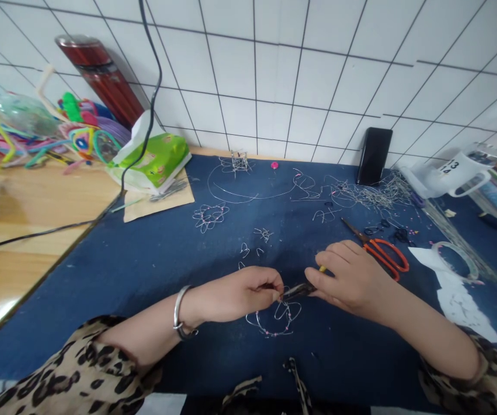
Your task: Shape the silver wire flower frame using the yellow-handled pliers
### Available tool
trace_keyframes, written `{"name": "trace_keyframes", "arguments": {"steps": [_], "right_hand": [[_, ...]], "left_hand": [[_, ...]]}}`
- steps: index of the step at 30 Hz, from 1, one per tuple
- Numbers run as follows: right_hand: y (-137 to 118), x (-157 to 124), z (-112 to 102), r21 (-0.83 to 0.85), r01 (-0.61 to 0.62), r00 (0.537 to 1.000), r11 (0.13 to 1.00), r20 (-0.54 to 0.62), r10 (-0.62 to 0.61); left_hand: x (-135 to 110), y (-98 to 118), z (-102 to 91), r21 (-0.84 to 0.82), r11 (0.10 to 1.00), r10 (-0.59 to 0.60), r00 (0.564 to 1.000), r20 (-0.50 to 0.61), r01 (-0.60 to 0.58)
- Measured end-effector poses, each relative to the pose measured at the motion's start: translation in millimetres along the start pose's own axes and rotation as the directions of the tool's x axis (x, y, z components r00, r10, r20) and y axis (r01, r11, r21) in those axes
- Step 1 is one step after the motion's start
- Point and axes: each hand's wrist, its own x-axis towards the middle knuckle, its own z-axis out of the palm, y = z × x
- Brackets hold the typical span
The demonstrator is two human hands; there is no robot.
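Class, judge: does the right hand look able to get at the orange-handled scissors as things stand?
Probably yes: the scissors lie just beyond the right hand with nothing between, though that hand is gripping pliers; the left hand pinches wire.

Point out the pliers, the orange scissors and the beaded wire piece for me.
pliers [298, 290], head view, dark nose.
orange scissors [373, 249], head view, handle.
beaded wire piece [271, 332], head view, lower loop.
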Motion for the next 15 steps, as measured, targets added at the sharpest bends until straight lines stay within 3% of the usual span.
{"name": "trace_keyframes", "arguments": {"steps": [4,10,15], "right_hand": [[1,-1,5,0.045,-0.006,1.000,0.999,0.001,0.006],[1,-3,19,0.099,-0.045,0.999,0.994,-0.024,0.048],[2,-2,25,0.116,-0.039,0.999,0.993,-0.013,0.041]], "left_hand": [[0,-1,-1.1,-0.069,0.997,-0.033,0.999,-0.004,0.032],[0,-5,-2.8,-0.300,0.952,-0.051,0.998,0.040,0.061],[0,-5,-2.8,-0.351,0.934,-0.051,0.998,0.036,0.060]]}}
